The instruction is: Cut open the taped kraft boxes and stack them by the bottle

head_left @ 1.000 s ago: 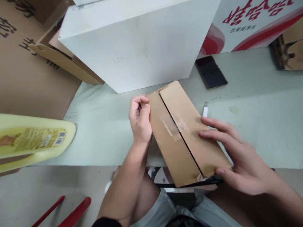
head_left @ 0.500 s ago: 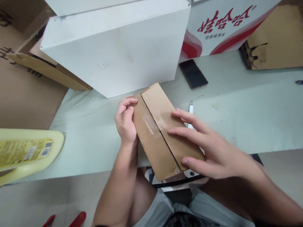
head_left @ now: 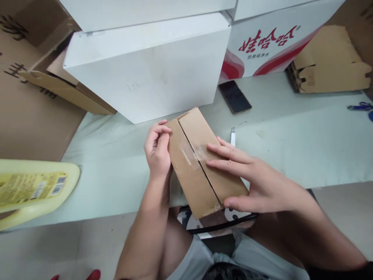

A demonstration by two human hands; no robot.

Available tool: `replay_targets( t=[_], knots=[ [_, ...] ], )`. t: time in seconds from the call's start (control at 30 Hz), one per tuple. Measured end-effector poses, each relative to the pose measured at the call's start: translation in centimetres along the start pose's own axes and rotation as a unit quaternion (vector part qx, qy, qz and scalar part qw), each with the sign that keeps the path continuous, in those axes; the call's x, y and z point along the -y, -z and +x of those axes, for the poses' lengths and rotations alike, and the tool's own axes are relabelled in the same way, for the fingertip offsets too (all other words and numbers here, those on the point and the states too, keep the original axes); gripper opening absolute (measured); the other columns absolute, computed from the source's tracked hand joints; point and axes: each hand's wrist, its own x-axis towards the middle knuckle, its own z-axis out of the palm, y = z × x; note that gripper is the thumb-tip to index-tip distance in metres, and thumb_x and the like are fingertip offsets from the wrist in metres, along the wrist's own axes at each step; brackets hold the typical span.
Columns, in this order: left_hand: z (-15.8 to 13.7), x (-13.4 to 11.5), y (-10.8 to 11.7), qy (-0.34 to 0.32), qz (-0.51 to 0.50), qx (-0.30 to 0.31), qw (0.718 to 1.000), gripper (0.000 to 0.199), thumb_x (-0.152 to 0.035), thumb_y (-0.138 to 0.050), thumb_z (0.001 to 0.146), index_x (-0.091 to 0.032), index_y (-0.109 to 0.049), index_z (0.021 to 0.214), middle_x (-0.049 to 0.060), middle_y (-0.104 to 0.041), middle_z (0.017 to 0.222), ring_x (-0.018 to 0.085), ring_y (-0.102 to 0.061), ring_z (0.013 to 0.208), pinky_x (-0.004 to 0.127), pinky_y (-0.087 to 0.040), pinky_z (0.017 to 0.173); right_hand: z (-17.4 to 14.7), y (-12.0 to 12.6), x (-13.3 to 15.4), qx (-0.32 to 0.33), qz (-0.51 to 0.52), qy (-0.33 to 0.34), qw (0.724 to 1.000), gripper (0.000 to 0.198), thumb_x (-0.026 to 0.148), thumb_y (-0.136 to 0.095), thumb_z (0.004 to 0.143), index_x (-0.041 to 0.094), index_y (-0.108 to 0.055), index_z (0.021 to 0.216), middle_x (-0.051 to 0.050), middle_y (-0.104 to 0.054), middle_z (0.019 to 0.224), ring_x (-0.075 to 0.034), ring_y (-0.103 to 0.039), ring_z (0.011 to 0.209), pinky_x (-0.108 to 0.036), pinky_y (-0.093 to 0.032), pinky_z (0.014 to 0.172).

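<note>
A brown cardboard box [head_left: 190, 181] lies at a slant near the table's front edge, its two top flaps meeting along a dark seam. A patch of clear tape crosses the seam near the middle. My left hand [head_left: 159, 149] grips the box's left side, fingertips bent over the upper left corner. Spread over the right flap, my right hand [head_left: 259, 179] rests its fingertips on the cardboard, with the thumb at the near end. Just beyond that hand lies a white box cutter [head_left: 232, 137], partly hidden by the fingers.
A white box [head_left: 145, 77] stands behind, beside a red-and-white carton [head_left: 262, 52]. A phone [head_left: 234, 97] lies before them. Open cardboard [head_left: 329, 74] and purple-handled scissors [head_left: 361, 107] are at right. A yellow bottle [head_left: 68, 175] and large brown carton [head_left: 32, 120] occupy the left.
My right hand has shifted slightly left across the flap, fingers still spread. The left hand keeps its hold on the box. The view has tilted a little, bringing the scissors further into sight.
</note>
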Motion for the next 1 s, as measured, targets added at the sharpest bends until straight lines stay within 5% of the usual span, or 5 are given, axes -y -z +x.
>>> replay_targets(
  t=[0.4,0.6,1.0],
  knots=[
    [0.03,-0.06,-0.64,0.019,-0.004,-0.001,1.000,0.011,-0.017,-0.059,0.085,-0.023,-0.064,0.077,0.005,-0.068,0.106,0.027,-0.061,0.126,0.040,-0.045,0.106,-0.16,0.32,-0.14,-0.003,0.005,-0.025,1.000,0.060,0.042,-0.064,0.100,0.017,-0.055,0.153,-0.013,-0.033,0.171,-0.032,-0.019,0.162,-0.055,-0.030,0.128],
    [0.14,0.04,-0.44,0.017,0.011,0.003,1.000,0.009,-0.020,-0.059,0.085,-0.023,-0.064,0.078,0.007,-0.069,0.110,0.028,-0.062,0.124,0.041,-0.047,0.104,-0.35,0.91,-0.07,0.038,0.017,-0.029,0.999,0.086,0.057,-0.077,0.087,0.023,-0.046,0.160,-0.011,-0.025,0.174,-0.037,-0.017,0.162,-0.061,-0.027,0.128],
    [0.07,0.13,-0.25,0.020,0.010,0.008,1.000,0.009,-0.022,-0.060,0.085,-0.023,-0.064,0.078,0.006,-0.069,0.114,0.027,-0.062,0.126,0.041,-0.044,0.108,-0.16,0.92,0.26,0.038,0.010,-0.036,0.999,0.070,0.048,-0.069,0.096,0.018,-0.050,0.157,-0.013,-0.027,0.172,-0.034,-0.018,0.162,-0.057,-0.029,0.127]
  ],
)
